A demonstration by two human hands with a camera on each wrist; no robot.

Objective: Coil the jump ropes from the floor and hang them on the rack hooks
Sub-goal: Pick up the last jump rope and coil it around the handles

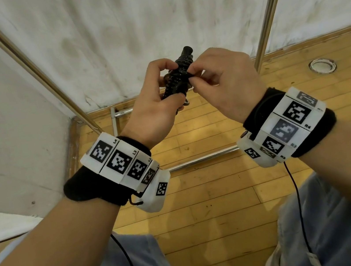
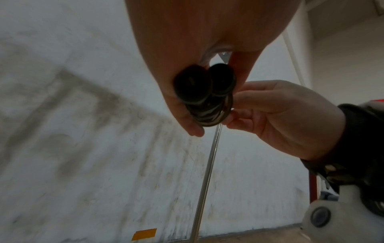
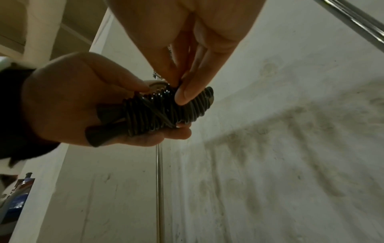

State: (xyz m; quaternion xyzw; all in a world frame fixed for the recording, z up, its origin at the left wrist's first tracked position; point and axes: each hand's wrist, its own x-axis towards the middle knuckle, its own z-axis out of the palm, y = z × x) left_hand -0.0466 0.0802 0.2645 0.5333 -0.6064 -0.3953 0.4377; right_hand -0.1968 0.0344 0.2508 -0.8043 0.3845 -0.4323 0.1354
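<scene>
A black jump rope [image 1: 179, 74] has its cord wound tightly round its two handles into one bundle, held up at chest height before the wall. My left hand [image 1: 172, 82] grips the bundle from below, fingers curled round it. My right hand [image 1: 192, 75] pinches a strand of the cord on the bundle's right side. In the right wrist view the wound bundle [image 3: 162, 111] lies in the left palm while the right thumb and fingertips [image 3: 182, 95] nip a loop at its top. The left wrist view shows the two round handle ends [image 2: 204, 88] side by side.
The rack's metal uprights slant up at left [image 1: 25, 62] and right [image 1: 268, 24], with its base bars [image 1: 204, 158] on the wooden floor. A white wall stands behind and a wall corner at left. A round metal fitting [image 1: 322, 65] is set in the floor.
</scene>
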